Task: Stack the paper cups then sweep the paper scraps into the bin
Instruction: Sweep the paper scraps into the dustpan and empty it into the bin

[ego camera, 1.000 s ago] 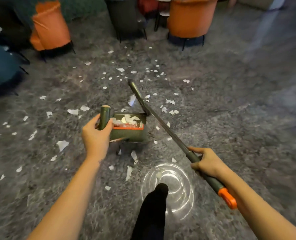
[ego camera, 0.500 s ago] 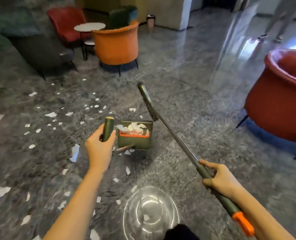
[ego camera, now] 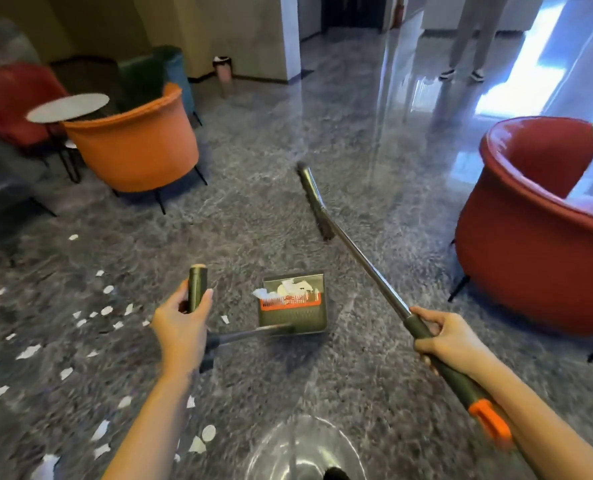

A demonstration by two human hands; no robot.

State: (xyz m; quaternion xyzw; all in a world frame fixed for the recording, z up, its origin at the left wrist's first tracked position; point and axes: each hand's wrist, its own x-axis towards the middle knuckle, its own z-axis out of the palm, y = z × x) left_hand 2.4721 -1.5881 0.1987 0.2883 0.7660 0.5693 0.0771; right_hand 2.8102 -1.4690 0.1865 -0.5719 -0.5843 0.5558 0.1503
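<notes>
My left hand (ego camera: 180,327) grips the green handle (ego camera: 197,287) of a long-handled dustpan (ego camera: 293,318), which hangs just above the floor with white paper scraps lying inside it behind an orange comb. My right hand (ego camera: 449,341) grips the broom's shaft (ego camera: 368,268); the broom head (ego camera: 314,199) reaches out ahead over the grey marble floor. Several white paper scraps (ego camera: 106,310) lie scattered on the floor to the left and lower left. A small pink bin (ego camera: 223,68) stands far off by the wall. No paper cups are in sight.
An orange armchair (ego camera: 135,147) and a round side table (ego camera: 68,107) stand at the left, with a red chair (ego camera: 7,98) behind. A large red armchair (ego camera: 537,233) stands at the right. A person's legs (ego camera: 468,36) show at the far top right.
The view has swung up and to the right, away from the scrap-covered floor. The dustpan and broom have travelled with me, and the red armchair and far bin have come into sight.
</notes>
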